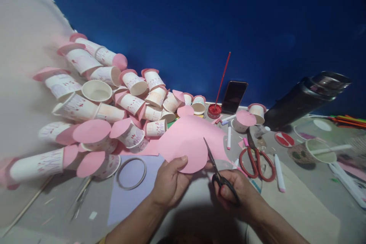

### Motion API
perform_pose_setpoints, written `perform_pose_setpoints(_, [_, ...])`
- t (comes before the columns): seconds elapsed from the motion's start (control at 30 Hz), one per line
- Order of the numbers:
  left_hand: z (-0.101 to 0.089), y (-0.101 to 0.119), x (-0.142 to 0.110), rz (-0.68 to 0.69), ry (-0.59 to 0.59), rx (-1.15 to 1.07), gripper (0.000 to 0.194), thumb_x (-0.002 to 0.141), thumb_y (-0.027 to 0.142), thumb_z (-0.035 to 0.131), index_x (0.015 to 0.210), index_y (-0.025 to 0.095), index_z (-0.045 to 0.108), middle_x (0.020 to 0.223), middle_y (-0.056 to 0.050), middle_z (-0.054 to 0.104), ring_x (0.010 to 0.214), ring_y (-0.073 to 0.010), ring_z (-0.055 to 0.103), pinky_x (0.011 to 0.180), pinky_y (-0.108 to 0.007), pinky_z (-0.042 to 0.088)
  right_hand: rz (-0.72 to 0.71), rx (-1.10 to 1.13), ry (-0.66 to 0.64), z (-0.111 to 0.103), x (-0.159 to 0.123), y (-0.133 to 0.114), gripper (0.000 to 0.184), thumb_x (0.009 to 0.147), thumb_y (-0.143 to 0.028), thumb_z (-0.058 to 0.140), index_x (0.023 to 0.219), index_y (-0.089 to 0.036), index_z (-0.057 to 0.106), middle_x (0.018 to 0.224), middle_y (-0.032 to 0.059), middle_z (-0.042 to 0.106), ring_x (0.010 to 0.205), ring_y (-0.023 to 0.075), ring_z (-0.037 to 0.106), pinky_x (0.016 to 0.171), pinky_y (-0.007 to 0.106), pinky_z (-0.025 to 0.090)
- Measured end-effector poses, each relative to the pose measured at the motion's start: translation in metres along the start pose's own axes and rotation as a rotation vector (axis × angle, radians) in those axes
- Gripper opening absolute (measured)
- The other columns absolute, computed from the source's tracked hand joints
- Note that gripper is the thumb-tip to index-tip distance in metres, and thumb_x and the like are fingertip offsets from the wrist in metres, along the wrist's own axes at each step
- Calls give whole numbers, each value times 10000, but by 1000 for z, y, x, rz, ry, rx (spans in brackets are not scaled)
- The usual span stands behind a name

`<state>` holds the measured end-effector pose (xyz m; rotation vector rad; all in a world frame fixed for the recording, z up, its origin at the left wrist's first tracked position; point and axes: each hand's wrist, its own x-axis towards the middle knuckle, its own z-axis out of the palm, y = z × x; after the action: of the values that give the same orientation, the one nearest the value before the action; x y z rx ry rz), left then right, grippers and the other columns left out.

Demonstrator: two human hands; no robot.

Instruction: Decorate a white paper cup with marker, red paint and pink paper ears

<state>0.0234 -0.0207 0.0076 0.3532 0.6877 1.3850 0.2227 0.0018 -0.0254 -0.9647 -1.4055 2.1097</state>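
My left hand (173,181) pinches a round piece of pink paper (197,156) at its lower left edge, thumb on top. In my right hand (237,188) is a pair of black-handled scissors (213,160), fingers through the loops. The blades point up and left and lie beside the paper's right edge; whether they cut into it I cannot tell. Behind the disc a larger sheet of pink paper (190,129) rests on the table. Left of my hands, a grey ring (144,177) lies on a lilac sheet (122,206).
Many decorated paper cups (133,103) with pink discs are heaped at the left. Red-handled scissors (259,164), a marker (279,173) and a black flask (303,97) stand or lie at the right. A phone (234,97) leans on the blue wall beside a red paint pot (214,111).
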Motion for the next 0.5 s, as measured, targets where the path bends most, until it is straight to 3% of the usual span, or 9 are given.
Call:
perform_pose_setpoints(0.13, [0, 4, -1, -18, -10, 7, 582, 833, 233, 753, 1397, 126, 654, 951, -113, 838, 856, -302, 812, 884, -419, 644, 2, 5, -2, -1, 1, 4, 643, 661, -783, 806, 611, -189, 564, 468, -42, 492, 440, 73, 352, 452, 235, 232])
perform_pose_setpoints(0.37, [2, 12, -1, -50, -42, 39, 623, 795, 277, 789, 1387, 139, 654, 948, -106, 837, 811, -318, 815, 849, -439, 654, 70, 5, 35, 1, -1, -1, 599, 610, -710, 860, 622, -200, 546, 472, -55, 479, 435, 66, 336, 450, 231, 236])
perform_pose_setpoints(0.5, [1, 13, -2, -37, -31, 78, 490, 800, 270, 767, 1260, 111, 712, 963, -124, 834, 817, -317, 813, 821, -440, 663, 72, -26, 41, 2, -2, -4, 545, 634, -641, 858, 614, -208, 527, 470, -57, 474, 436, 73, 350, 457, 236, 250])
